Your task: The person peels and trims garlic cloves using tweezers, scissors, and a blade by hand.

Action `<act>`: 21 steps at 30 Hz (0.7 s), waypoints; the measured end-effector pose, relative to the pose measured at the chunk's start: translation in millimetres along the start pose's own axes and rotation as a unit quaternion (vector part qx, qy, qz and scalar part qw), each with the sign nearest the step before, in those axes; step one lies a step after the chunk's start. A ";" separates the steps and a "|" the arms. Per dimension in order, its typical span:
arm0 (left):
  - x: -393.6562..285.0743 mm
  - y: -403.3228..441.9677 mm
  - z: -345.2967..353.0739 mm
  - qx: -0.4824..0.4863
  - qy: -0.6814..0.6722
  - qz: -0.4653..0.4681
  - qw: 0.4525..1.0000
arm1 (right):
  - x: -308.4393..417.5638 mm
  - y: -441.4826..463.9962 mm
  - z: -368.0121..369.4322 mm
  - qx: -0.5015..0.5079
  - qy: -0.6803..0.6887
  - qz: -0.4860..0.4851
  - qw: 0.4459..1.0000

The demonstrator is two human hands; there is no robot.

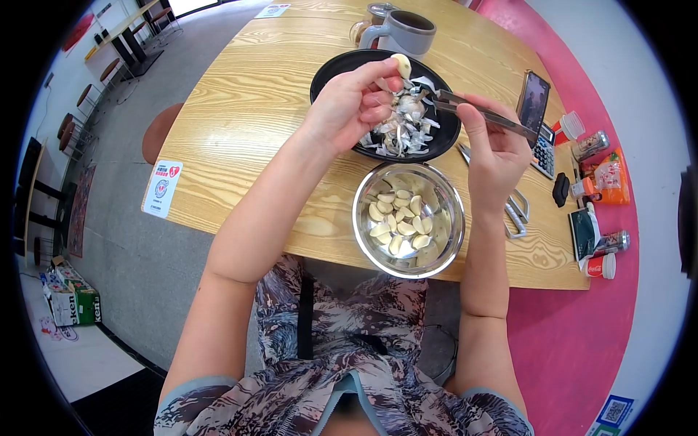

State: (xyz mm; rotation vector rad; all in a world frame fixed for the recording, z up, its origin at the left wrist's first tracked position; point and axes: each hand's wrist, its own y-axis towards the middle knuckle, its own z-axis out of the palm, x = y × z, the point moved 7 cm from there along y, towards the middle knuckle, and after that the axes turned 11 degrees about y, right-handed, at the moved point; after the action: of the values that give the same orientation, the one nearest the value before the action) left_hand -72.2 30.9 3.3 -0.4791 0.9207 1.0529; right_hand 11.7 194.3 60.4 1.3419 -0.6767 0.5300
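My left hand (352, 102) pinches a pale garlic clove (401, 67) between thumb and fingertips, above the far side of a black plate (320, 81). On that plate lies a heap of garlic skins (407, 131) with what looks like part of a bulb. My right hand (498, 149) is closed around a narrow metal knife (486, 113), its blade pointing left over the plate's right rim. The blade and the clove are apart. Nearer my body, a shiny steel bowl (363, 240) holds several peeled garlic cloves (400, 218).
Behind the plate stand a grey mug (408, 33) and a glass jar (360, 30). Scissors (516, 214), a propped phone (533, 102), a calculator (543, 152) and small containers (590, 145) line the right side. A sticker (162, 189) marks the left table edge.
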 end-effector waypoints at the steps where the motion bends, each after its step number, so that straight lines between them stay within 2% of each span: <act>1: 2.8 0.4 2.2 0.023 -0.009 -0.016 1.000 | -2.3 -0.4 0.0 -0.003 -0.004 0.006 1.000; 3: 7.9 0.8 5.3 0.048 -0.018 -0.033 0.998 | -0.5 -2.5 0.9 -0.001 -0.024 -0.012 1.000; 5: 12.2 -0.9 15.4 0.121 -0.060 -0.053 0.989 | 1.6 -3.8 5.0 0.001 -0.042 -0.029 0.999; 8: 16.1 -2.2 22.7 0.176 -0.101 -0.070 0.977 | 3.4 -4.8 7.9 -0.017 0.010 -0.050 0.999; 11: 18.2 -4.6 27.0 0.187 -0.138 -0.092 0.968 | 5.7 -6.1 8.6 -0.009 0.002 -0.078 0.997; 13: 17.0 -6.2 29.1 0.195 -0.142 -0.096 0.966 | 9.5 -7.4 12.8 0.032 -0.057 -0.098 0.993; 19: 17.2 -8.7 32.6 0.193 -0.121 -0.100 0.969 | 11.6 -8.7 11.2 0.036 -0.041 -0.130 0.990; 21: 16.4 -9.6 33.6 0.185 -0.107 -0.098 0.972 | 13.3 -8.7 10.9 0.033 -0.035 -0.110 0.993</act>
State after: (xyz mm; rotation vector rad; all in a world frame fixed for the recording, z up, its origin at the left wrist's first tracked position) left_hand -46.8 59.6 7.5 -0.1381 0.8348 0.7151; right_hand 25.6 181.7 64.8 1.4808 -0.5631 0.3316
